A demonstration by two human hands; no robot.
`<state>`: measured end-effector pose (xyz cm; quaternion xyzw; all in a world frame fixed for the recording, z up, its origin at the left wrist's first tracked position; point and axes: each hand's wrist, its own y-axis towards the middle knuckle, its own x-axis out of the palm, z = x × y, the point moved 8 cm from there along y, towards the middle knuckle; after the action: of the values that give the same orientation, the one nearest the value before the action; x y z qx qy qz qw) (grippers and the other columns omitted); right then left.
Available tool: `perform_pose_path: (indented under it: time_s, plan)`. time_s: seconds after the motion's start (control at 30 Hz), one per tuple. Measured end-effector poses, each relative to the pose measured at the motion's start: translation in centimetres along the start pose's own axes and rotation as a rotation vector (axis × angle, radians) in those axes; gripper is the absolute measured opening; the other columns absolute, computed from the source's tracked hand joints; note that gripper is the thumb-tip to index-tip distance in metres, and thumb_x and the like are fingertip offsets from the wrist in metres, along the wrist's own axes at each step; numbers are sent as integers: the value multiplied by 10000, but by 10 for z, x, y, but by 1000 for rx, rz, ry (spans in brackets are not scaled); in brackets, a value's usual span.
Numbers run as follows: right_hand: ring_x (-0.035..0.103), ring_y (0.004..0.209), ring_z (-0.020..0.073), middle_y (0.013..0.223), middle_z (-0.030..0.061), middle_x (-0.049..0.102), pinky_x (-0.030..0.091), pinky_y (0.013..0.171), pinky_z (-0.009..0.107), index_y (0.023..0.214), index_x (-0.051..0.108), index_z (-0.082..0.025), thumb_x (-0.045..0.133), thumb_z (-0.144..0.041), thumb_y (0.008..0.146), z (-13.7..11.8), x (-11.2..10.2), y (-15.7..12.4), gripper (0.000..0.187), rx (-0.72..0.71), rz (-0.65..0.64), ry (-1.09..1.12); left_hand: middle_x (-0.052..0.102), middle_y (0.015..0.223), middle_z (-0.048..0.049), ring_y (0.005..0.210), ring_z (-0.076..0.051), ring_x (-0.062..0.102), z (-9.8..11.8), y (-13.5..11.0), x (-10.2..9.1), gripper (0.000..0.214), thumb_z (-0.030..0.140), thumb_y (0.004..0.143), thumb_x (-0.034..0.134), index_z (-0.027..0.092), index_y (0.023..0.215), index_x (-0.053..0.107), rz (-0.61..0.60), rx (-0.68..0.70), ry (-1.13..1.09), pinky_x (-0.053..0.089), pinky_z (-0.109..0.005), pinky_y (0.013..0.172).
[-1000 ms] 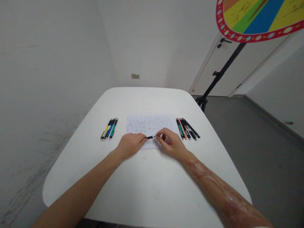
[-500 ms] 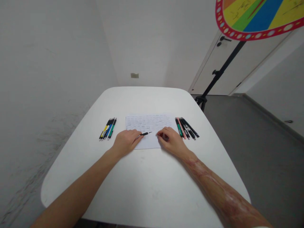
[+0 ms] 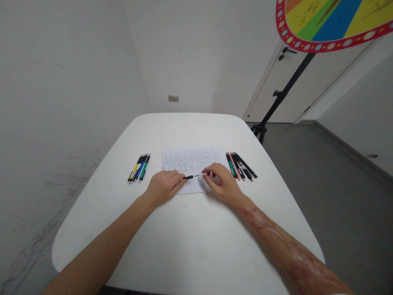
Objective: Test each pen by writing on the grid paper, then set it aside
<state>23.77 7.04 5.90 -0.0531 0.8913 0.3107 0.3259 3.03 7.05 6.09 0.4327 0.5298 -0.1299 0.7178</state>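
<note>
My left hand is closed around a black pen, pinching it between thumb and fingers. The pen points right, and a thin refill tip sticks out beyond the barrel. Facing that tip is my right hand, its thumb and index finger curved and slightly apart. I see nothing clear between them, though anything very small there would be hard to make out. Under both hands lies a sheet of paper covered in handwriting on its upper part.
Several pens in yellow, blue and green lie left of the paper. More pens, black, green and pink, lie to its right. They share a white table. Behind it on the right, a colourful wheel stands on a black stand.
My left hand and the pen have dropped slightly toward me. My right thumb and index finger have parted a little near the refill tip. The view has shifted slightly.
</note>
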Motion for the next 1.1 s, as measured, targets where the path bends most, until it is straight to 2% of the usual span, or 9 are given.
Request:
perform_pose_path:
  time_s: [0.13,0.33,0.5,0.6,0.7,0.8,0.9,1.0,1.1]
  plan:
    - [674,907,240,949,49,735,512,864,443,1078,717,-265,676,-251,1069,-4,4,1,44,-38,-39,44,754,844,-34,747,-175,690,7,2,-3,384,406,1195,454,190,1067,744,26,49,1,469,-317,702]
    - [664,876,229,919,42,732,507,853,431,1017,722,-256,671,-272,1080,-3,4,1,83,-27,-36,119,743,851,-29,759,-178,692,11,3,-4,350,387,1190,473,191,1064,735,14,73,-2,475,-324,706]
    - [650,875,234,932,50,722,529,824,420,978,701,-254,645,-295,1071,15,-7,-1,116,110,135,202,754,929,-66,827,-194,709,3,1,-10,330,368,1167,502,188,1029,741,-11,46,0,508,-334,740]
    - [658,906,249,940,55,723,548,856,432,980,693,-260,639,-337,1064,31,-18,-5,127,218,287,220,742,867,-52,766,-188,690,-6,-3,-14,305,368,1140,544,189,983,734,-13,4,-10,492,-329,714]
    - [653,907,253,936,52,715,565,894,454,969,681,-267,641,-366,1056,44,-22,-9,138,288,357,255,723,798,-31,685,-171,654,-19,-7,-14,276,370,1097,585,197,928,719,-31,-112,-37,441,-311,655]
    - [645,904,251,920,49,711,568,937,474,958,679,-265,655,-376,1044,48,-20,-9,143,295,348,292,695,729,-11,624,-164,612,-35,-12,-9,289,387,1049,610,212,830,680,-61,-282,-42,355,-301,600]
    - [652,902,240,915,42,708,570,920,451,955,683,-260,667,-393,1039,48,-14,-8,158,295,300,347,666,672,1,603,-168,589,-44,-15,-2,336,396,1020,630,221,734,620,-99,-389,-27,282,-299,580]
    - [656,871,222,911,33,701,571,864,421,950,682,-258,671,-379,1032,47,-6,-6,147,299,228,417,637,637,1,590,-172,569,-48,-15,2,400,409,1021,634,221,674,569,-123,-436,-10,243,-302,576]
    - [653,853,214,902,28,701,567,857,421,945,685,-258,671,-363,1031,44,-3,-5,137,294,188,435,635,659,-4,609,-166,573,-42,-13,-3,426,425,1060,593,215,691,569,-75,-407,-51,291,-300,594]
